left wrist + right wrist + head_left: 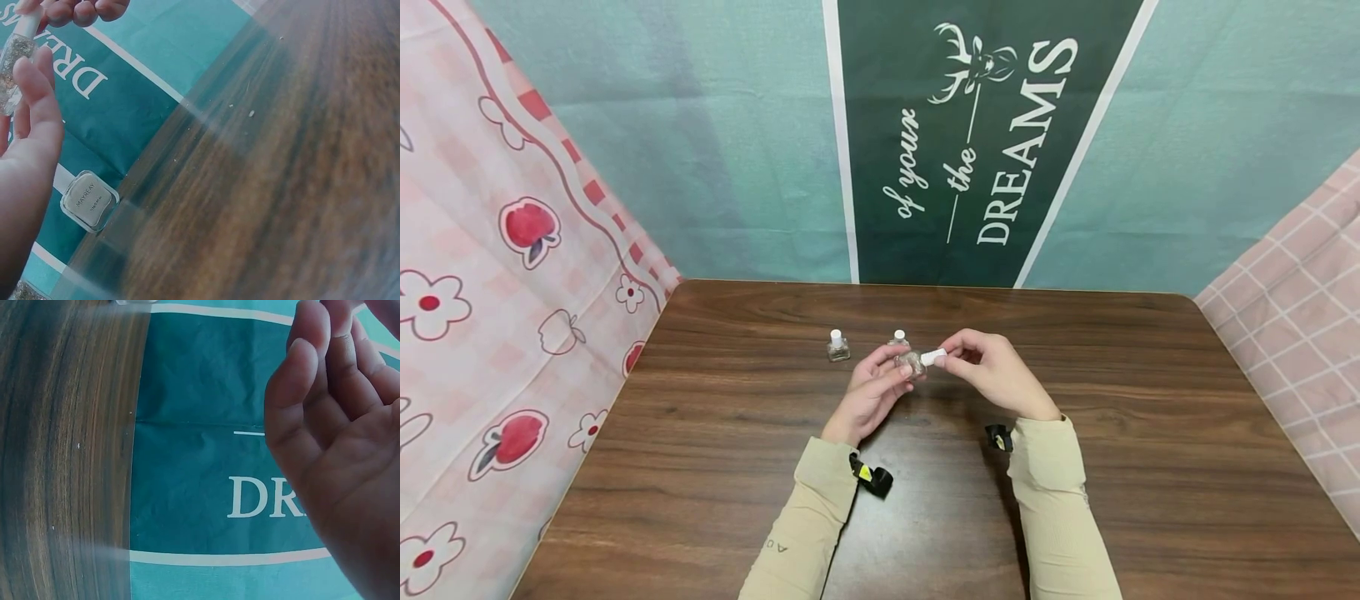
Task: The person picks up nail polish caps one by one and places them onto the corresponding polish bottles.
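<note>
My left hand (872, 392) holds a small clear glass nail polish bottle (913, 364) with glittery contents, tilted and raised over the table. The thumb and fingers of my right hand (996, 372) pinch its white cap (933, 357), which is at the bottle's neck. Whether the cap is loose cannot be told. Just behind my left hand stands a second white-capped bottle (899, 337), partly hidden. A third bottle (838, 347) stands upright to its left. In the left wrist view, one standing bottle (90, 201) has a pale label reading MAYREAY.
The brown wood-grain table (1150, 467) reaches back to a teal and dark green cloth (992, 150) with white lettering. A pink patterned curtain (520, 333) hangs at the left, and a pink checked cloth (1307, 333) at the right. Tiny pale specks lie on the tabletop.
</note>
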A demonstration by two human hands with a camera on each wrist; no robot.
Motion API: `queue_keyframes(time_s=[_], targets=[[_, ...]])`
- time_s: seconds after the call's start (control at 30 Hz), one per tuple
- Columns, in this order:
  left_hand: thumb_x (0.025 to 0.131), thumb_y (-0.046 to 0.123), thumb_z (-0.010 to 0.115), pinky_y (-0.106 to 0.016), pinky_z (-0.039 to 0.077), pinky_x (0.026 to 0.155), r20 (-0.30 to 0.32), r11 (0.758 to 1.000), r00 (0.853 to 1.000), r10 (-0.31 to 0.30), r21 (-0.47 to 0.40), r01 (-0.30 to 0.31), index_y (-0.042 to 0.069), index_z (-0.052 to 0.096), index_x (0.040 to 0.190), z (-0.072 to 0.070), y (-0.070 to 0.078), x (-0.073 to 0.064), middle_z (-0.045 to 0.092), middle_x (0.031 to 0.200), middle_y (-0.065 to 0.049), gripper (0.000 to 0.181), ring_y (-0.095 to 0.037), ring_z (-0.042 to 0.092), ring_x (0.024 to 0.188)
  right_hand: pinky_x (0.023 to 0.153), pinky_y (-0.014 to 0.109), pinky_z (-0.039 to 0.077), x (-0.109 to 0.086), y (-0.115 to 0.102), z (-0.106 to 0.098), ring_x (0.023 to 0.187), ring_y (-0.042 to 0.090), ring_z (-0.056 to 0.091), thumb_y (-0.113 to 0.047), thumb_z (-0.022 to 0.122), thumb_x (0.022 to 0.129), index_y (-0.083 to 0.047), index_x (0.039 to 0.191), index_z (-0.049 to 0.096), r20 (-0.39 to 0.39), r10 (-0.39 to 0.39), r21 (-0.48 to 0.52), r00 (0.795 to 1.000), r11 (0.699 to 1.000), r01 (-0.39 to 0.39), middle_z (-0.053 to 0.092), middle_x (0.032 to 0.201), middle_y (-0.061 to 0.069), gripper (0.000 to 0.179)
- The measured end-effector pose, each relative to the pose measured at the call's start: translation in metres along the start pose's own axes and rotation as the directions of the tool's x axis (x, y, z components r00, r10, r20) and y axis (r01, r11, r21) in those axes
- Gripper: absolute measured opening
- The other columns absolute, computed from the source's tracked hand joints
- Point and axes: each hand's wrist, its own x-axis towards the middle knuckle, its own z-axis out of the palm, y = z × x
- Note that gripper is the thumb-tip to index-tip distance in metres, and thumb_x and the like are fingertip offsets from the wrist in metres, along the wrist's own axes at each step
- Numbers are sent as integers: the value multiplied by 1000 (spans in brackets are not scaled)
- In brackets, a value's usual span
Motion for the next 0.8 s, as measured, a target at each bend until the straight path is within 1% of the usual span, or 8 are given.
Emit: queue_keyframes(time_s=[0.17,0.23,0.3,0.4,0.47,0.53,0.73,0.8], targets=[[91,-7,52,-20,52,71,-15,1000,1000,-5,25,6,0,50,121,0,0,-1,67,95,1,32,-12,67,85,59,24,45,1,0,2,67,17,52,-29,71,88,-14,89,69,-19,15,-31,1000,999,-15,64,76,2,15],[91,-7,52,-20,52,71,-14,1000,1000,-4,30,5,4,52,119,1,0,-1,66,95,1,30,-12,67,84,57,25,44,1,-1,2,65,17,52,-31,70,89,-15,86,69,-27,20,-40,999,999,-21,62,73,1,16],[91,-7,52,-20,52,71,-14,999,1000,-5,33,6,6,53,118,1,0,-1,66,95,2,29,-12,67,84,57,25,44,1,-1,2,64,17,52,-32,69,90,-16,88,69,-31,19,-43,999,999,-20,62,72,1,16],[92,-7,51,-20,51,70,-18,1000,1000,-6,29,7,4,52,120,1,0,0,66,95,2,30,-13,68,84,60,26,46,1,0,1,67,17,54,-32,71,88,-17,100,67,-37,2,-36,999,999,-3,63,77,0,19],[92,-7,50,-20,52,70,-21,999,1000,-7,31,8,2,50,122,1,0,0,66,95,2,31,-13,68,84,63,26,48,0,1,0,70,16,56,-29,74,86,-18,108,64,-30,-13,-20,999,1000,13,63,82,-1,27],[92,-7,50,-20,51,70,-25,999,1000,-8,32,8,0,48,123,1,0,0,66,95,2,32,-13,68,84,65,26,49,0,2,-1,73,16,57,-27,76,84,-19,113,63,-18,-28,0,999,1000,28,63,84,-1,33],[92,-8,50,-19,51,70,-27,999,1000,-8,35,9,-9,41,128,1,0,0,66,95,1,38,-12,67,83,64,26,50,0,3,-1,75,17,58,-23,73,87,-22,106,66,27,-54,15,998,998,53,63,85,-3,21],[92,-8,50,-19,51,70,-28,999,1000,-10,39,11,-9,41,128,1,0,0,66,95,1,37,-12,67,83,64,26,50,-1,3,0,74,16,58,-23,73,87,-22,104,67,28,-51,9,998,999,51,64,84,-3,18]])
